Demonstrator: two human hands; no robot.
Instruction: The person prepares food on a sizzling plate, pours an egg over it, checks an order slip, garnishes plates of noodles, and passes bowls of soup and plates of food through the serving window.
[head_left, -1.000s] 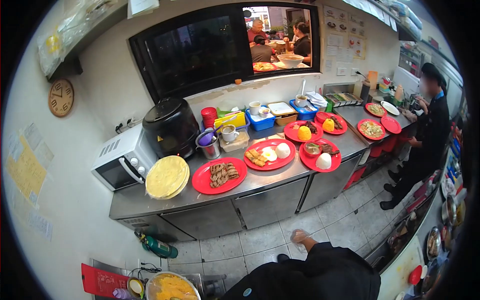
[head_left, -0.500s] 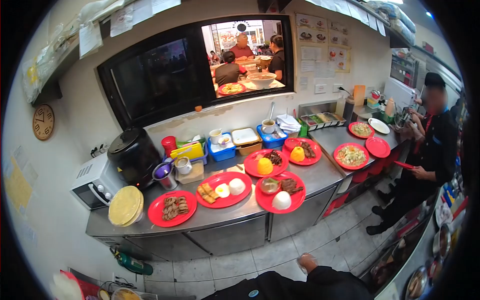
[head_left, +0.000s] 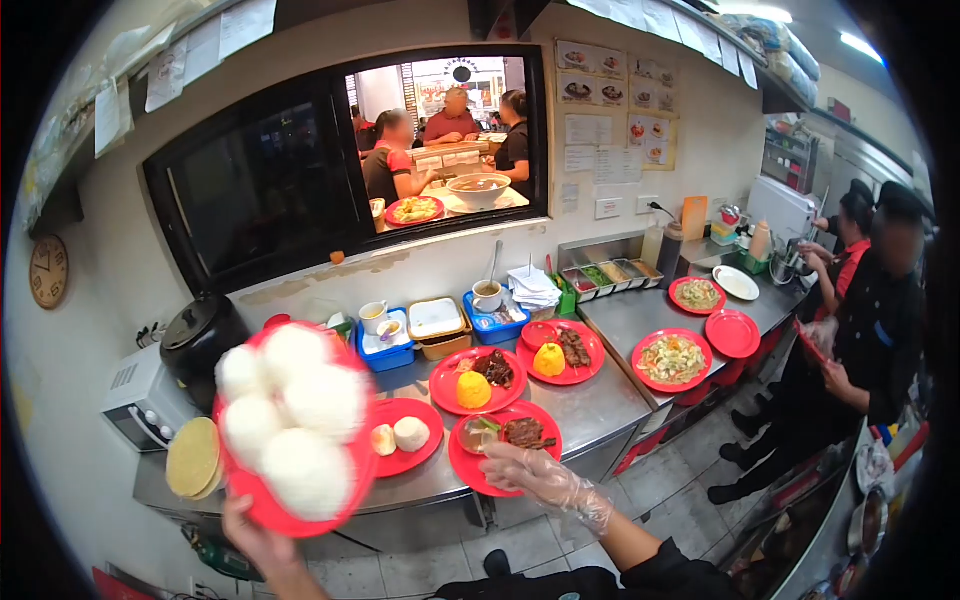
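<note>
My bare left hand grips the lower rim of a red plate, raised and tilted toward the camera. Several white rice mounds are on it, slightly blurred. My right hand, in a clear plastic glove, stretches its fingers over another red plate. Grilled meat and a small bowl of sauce show there; the part under my hand is hidden. Behind the raised plate, a red oval plate with a rice mound and egg is partly covered.
Red plates of yellow rice and meat line the steel counter. Blue bins stand along the wall. To the right are noodle plates and a co-worker. A rice cooker and microwave sit left.
Both my hands have come up into view, the left bringing a plate of rice mounds and the right reaching over the meat plate. The camera view has shifted. Another person shows at right.
</note>
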